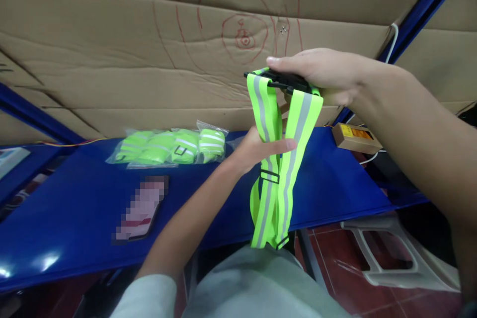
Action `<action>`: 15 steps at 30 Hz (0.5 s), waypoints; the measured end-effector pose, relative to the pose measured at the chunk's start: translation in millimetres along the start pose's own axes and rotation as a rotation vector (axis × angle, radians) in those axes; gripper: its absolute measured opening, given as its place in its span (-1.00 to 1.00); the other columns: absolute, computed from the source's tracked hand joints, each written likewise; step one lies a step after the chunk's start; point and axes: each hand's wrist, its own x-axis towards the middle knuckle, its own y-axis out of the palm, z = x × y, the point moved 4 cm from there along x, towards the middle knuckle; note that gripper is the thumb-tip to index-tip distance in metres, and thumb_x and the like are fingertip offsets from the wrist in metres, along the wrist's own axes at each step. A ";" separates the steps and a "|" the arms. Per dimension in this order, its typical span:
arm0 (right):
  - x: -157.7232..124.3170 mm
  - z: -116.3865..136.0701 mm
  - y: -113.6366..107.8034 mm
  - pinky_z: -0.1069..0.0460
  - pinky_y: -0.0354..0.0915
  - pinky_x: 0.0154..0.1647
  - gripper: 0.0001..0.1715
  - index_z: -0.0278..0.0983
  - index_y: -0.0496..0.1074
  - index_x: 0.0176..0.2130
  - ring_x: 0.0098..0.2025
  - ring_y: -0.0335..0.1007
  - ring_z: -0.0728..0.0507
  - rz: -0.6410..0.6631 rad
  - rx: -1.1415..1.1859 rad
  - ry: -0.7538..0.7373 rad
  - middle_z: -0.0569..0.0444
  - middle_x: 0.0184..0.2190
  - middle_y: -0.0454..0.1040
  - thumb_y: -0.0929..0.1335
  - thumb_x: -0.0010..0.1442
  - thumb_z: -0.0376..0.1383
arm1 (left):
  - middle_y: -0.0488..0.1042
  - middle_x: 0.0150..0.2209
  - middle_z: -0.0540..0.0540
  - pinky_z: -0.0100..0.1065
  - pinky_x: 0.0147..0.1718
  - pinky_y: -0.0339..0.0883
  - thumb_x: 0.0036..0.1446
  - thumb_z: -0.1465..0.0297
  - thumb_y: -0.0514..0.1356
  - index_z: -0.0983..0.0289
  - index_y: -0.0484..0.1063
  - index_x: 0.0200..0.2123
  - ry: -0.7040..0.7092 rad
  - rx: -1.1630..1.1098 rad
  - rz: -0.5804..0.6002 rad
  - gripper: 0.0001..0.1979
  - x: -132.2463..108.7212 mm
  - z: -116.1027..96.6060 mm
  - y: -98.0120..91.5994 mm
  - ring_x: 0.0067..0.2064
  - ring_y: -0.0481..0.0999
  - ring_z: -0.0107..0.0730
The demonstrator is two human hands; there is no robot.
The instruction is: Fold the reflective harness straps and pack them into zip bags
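Observation:
A neon-green reflective harness (298, 124) with grey stripes hangs in front of me over the table's front edge. My right hand (316, 72) grips its black plastic piece (286, 80) at the top, thumb on the upper side. Lower down, my left hand (259, 149) is closed around the hanging straps, its thumb lying across them. A black slider buckle (270, 176) sits on one strap below the left hand. The lower strap ends hang down near my shirt. The right fingers underneath the black piece are partly hidden.
Several clear bags of folded neon-green straps (167, 146) lie at the back of the blue table (223, 213). A phone (139, 208) lies at left, a small cardboard box (356, 138) at back right. Cardboard (112, 49) stands behind; a light plastic stool (402, 253) is below right.

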 end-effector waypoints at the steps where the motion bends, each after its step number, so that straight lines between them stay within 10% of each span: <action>1: -1.3 0.3 3.9 0.06 0.54 -0.36 -0.66 -0.34 0.49 -0.28 -0.42 0.52 -0.05 0.043 0.032 0.010 0.05 -0.42 0.58 0.33 0.44 -0.16 | 0.61 0.08 0.20 -0.04 0.16 0.46 -0.12 0.10 0.55 0.20 0.54 0.04 -0.018 0.019 0.001 -0.34 0.7 0.5 1.2 0.24 0.50 0.10; 9: -14.0 1.1 9.4 0.07 0.57 -0.13 -0.71 -0.30 0.55 -0.29 -0.38 0.53 -0.01 0.246 0.010 -0.065 0.10 -0.43 0.59 0.38 0.40 -0.17 | 0.66 -0.17 0.12 -0.15 -0.14 0.55 -0.08 0.18 0.54 0.23 0.60 -0.13 -0.181 0.109 -0.013 -0.54 -14.9 25.5 -2.0 -0.13 0.64 -0.10; 15: -17.6 -14.3 -16.9 0.05 0.56 -0.16 -0.51 -0.35 0.58 -0.24 -0.33 0.52 -0.02 0.312 -0.243 -0.090 0.10 -0.39 0.57 0.50 0.20 0.05 | 0.64 -0.04 0.27 -0.16 -0.12 0.57 0.01 0.24 0.51 0.30 0.62 -0.09 -0.357 -0.159 0.188 -0.58 -31.8 39.8 4.5 -0.09 0.66 -0.08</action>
